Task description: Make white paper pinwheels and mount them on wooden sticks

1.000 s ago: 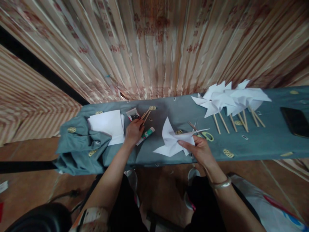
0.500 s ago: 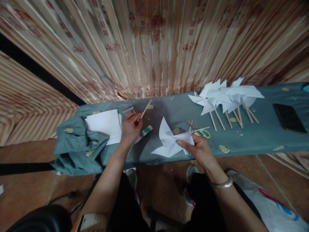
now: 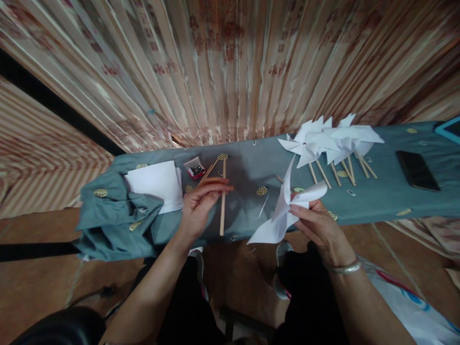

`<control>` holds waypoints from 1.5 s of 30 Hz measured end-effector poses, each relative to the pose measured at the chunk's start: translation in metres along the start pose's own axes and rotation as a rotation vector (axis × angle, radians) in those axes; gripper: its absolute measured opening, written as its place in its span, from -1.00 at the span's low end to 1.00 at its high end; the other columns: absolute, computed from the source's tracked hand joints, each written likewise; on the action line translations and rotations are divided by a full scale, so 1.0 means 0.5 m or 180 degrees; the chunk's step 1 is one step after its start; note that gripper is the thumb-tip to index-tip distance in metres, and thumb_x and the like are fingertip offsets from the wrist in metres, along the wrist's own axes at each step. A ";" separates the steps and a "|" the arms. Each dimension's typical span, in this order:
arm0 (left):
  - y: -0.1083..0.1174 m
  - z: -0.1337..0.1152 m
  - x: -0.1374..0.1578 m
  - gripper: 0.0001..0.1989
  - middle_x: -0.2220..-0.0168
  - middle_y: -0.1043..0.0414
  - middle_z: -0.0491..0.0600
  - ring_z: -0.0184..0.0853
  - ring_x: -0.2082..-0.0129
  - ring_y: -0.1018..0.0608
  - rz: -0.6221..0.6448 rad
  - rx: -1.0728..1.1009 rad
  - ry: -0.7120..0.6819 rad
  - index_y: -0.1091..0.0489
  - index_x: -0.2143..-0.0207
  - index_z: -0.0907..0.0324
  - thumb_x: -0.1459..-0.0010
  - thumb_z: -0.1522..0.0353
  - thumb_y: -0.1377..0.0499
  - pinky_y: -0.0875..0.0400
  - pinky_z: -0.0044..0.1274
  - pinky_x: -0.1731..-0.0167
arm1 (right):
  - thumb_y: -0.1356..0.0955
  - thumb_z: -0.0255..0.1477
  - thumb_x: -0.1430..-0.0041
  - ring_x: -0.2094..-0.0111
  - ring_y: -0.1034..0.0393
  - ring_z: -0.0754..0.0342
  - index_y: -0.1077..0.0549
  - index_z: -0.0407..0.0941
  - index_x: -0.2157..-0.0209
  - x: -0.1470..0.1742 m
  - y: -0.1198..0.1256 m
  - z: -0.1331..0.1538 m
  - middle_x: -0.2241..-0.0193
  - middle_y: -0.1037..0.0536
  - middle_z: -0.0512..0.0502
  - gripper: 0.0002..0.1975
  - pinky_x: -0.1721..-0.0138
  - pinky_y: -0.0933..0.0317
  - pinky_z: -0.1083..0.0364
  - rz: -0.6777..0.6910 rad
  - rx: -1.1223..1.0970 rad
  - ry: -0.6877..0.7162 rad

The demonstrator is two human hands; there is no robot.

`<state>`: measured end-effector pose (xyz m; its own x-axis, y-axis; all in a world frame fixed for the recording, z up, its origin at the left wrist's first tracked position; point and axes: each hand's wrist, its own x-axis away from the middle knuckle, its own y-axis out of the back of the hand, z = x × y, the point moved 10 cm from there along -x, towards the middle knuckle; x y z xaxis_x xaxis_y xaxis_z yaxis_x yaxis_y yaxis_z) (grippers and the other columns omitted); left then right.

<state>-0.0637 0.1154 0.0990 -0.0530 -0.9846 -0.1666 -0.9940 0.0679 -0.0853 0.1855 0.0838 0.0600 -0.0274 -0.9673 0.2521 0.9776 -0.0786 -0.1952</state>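
My left hand (image 3: 199, 203) pinches a thin wooden stick (image 3: 222, 215) between its fingers; the stick points almost straight toward me over the table. On the other side, my right hand (image 3: 318, 223) grips a white paper pinwheel (image 3: 278, 223) near its centre, with the blades tilted up on edge. Just beyond my left hand lie more wooden sticks (image 3: 211, 168) and a small red box (image 3: 195, 169) of shiny little pieces, perhaps pins. The scissors (image 3: 299, 190) are mostly hidden behind the pinwheel. A narrow paper scrap (image 3: 263, 206) lies left of it.
A stack of white paper (image 3: 154, 187) sits at the left on the green tablecloth (image 3: 247, 167). Several pinwheels on sticks (image 3: 323, 143) lie overlapping at the back right. Further right are a black phone (image 3: 417, 170) and a blue-edged object (image 3: 449, 129). A curtain (image 3: 230, 86) hangs behind.
My left hand has turned the stick from slanting up to pointing toward me. My right hand has moved right and tilted the pinwheel. The red box shows now; the glue stick is out of sight.
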 end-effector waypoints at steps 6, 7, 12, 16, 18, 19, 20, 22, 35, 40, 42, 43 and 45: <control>-0.039 0.019 0.027 -0.86 0.24 -0.49 -0.01 -0.33 0.30 -0.61 0.0119 0.0206 0.0156 -0.58 0.39 0.16 0.07 0.34 -0.39 -0.56 -0.46 0.17 | -0.60 -0.19 0.32 0.59 -0.37 0.13 -0.55 -0.04 0.54 0.019 -0.009 0.003 0.60 -0.54 0.02 -0.68 0.52 -0.32 0.13 0.0223 0.0231 -0.0009; -0.044 0.020 0.031 -0.85 0.22 -0.48 -0.01 -0.34 0.30 -0.62 0.0119 0.0235 0.0177 -0.57 0.38 0.17 0.08 0.36 -0.40 -0.56 -0.47 0.19 | -0.61 -0.20 0.34 0.59 -0.36 0.14 -0.56 -0.05 0.54 0.023 -0.013 0.003 0.61 -0.54 0.03 -0.68 0.52 -0.31 0.14 0.0264 0.0205 -0.0028; -0.075 0.038 0.054 -0.57 0.04 -0.46 0.07 -0.29 0.25 -0.64 0.0282 0.0383 0.0508 -0.46 0.07 0.13 0.06 0.35 -0.38 -0.55 -0.52 0.26 | -0.60 -0.20 0.32 0.58 -0.35 0.14 -0.59 -0.06 0.53 0.049 -0.033 0.008 0.59 -0.56 0.01 -0.70 0.54 -0.26 0.16 0.0434 0.0388 -0.0023; -0.111 0.065 0.082 -0.19 0.22 -0.58 0.04 -0.19 0.16 -0.64 0.0596 0.0570 0.0999 -0.14 -0.25 0.09 0.04 0.29 -0.38 -0.54 -0.49 0.23 | -0.58 -0.23 0.24 0.49 -0.44 0.06 -0.61 -0.06 0.51 0.070 -0.042 0.024 0.50 -0.61 -0.06 -0.75 0.47 -0.34 0.11 0.0523 0.0701 0.0223; -0.121 0.077 0.095 -0.10 0.26 -0.59 0.04 -0.18 0.19 -0.64 0.0655 0.0624 0.1182 -0.06 -0.30 0.12 0.06 0.27 -0.39 -0.54 -0.47 0.24 | -0.57 -0.24 0.21 0.46 -0.46 0.03 -0.61 -0.04 0.51 0.077 -0.043 0.031 0.48 -0.63 -0.08 -0.79 0.44 -0.36 0.08 0.0529 0.0797 0.0351; -0.125 0.082 0.101 -0.07 0.26 -0.60 0.04 -0.19 0.23 -0.65 0.0678 0.0652 0.1259 -0.04 -0.31 0.13 0.07 0.26 -0.39 -0.54 -0.48 0.27 | -0.56 -0.24 0.19 0.46 -0.45 0.03 -0.62 -0.03 0.50 0.078 -0.042 0.034 0.47 -0.63 -0.08 -0.80 0.43 -0.36 0.08 0.0515 0.0820 0.0391; -0.128 0.088 0.107 -0.04 0.28 -0.61 0.04 -0.21 0.28 -0.65 0.0702 0.0682 0.1335 -0.02 -0.32 0.15 0.08 0.27 -0.39 -0.54 -0.48 0.31 | -0.56 -0.24 0.18 0.46 -0.45 0.03 -0.62 -0.02 0.50 0.079 -0.041 0.036 0.48 -0.62 -0.07 -0.81 0.44 -0.36 0.08 0.0499 0.0828 0.0420; -0.132 0.097 0.115 -0.01 0.32 -0.61 0.02 -0.26 0.37 -0.63 0.0725 0.0762 0.1460 0.01 -0.34 0.17 0.08 0.27 -0.39 -0.51 -0.51 0.37 | -0.56 -0.24 0.18 0.47 -0.44 0.03 -0.62 -0.04 0.48 0.078 -0.040 0.038 0.48 -0.61 -0.08 -0.79 0.46 -0.34 0.09 0.0491 0.0829 0.0456; -0.138 0.061 0.085 -0.84 0.23 -0.60 0.01 -0.19 0.21 -0.59 0.0782 0.0005 0.0985 -0.61 0.34 0.10 0.01 0.30 -0.31 -0.49 -0.47 0.22 | -0.42 -0.27 -0.12 0.32 -0.48 -0.02 -0.63 -0.06 0.37 0.100 -0.060 0.093 0.36 -0.63 -0.14 -0.83 0.28 -0.36 0.06 0.0458 0.1452 0.1249; -0.140 0.082 0.093 -0.83 0.32 -0.60 -0.03 -0.26 0.29 -0.57 0.0813 -0.0230 0.0962 -0.59 0.37 0.14 -0.02 0.26 -0.27 -0.46 -0.48 0.18 | -0.35 -0.35 -0.18 0.28 -0.49 -0.03 -0.59 -0.06 0.34 0.117 -0.053 0.123 0.35 -0.63 -0.12 -0.84 0.23 -0.34 0.02 0.0305 0.1711 0.1821; -0.148 0.091 0.098 -0.80 0.37 -0.60 -0.02 -0.23 0.28 -0.57 0.0909 -0.0326 0.1055 -0.58 0.40 0.15 -0.04 0.22 -0.25 -0.45 -0.45 0.15 | -0.35 -0.41 -0.18 0.27 -0.49 -0.02 -0.57 -0.05 0.29 0.127 -0.051 0.136 0.34 -0.63 -0.09 -0.87 0.20 -0.31 0.01 0.0220 0.1757 0.2099; -0.153 0.093 0.099 -0.77 0.40 -0.59 -0.02 -0.21 0.27 -0.57 0.0953 -0.0329 0.1111 -0.58 0.42 0.14 -0.05 0.19 -0.23 -0.46 -0.44 0.15 | -0.34 -0.44 -0.18 0.26 -0.48 -0.02 -0.57 -0.04 0.27 0.131 -0.051 0.140 0.33 -0.62 -0.08 -0.86 0.19 -0.30 0.00 0.0173 0.1776 0.2211; -0.162 0.094 0.102 -0.74 0.43 -0.59 -0.02 -0.19 0.26 -0.58 0.1004 -0.0298 0.1196 -0.58 0.41 0.13 -0.07 0.16 -0.21 -0.47 -0.43 0.17 | -0.33 -0.47 -0.19 0.24 -0.48 -0.02 -0.55 -0.03 0.21 0.139 -0.050 0.144 0.31 -0.62 -0.06 -0.82 0.17 -0.27 -0.01 0.0097 0.1834 0.2354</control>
<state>0.0187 0.0674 0.0511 -0.3661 -0.9095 0.1969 -0.9274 0.3740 0.0035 0.1744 0.0360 0.1508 0.0676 -0.8901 -0.4507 0.9273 -0.1106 0.3575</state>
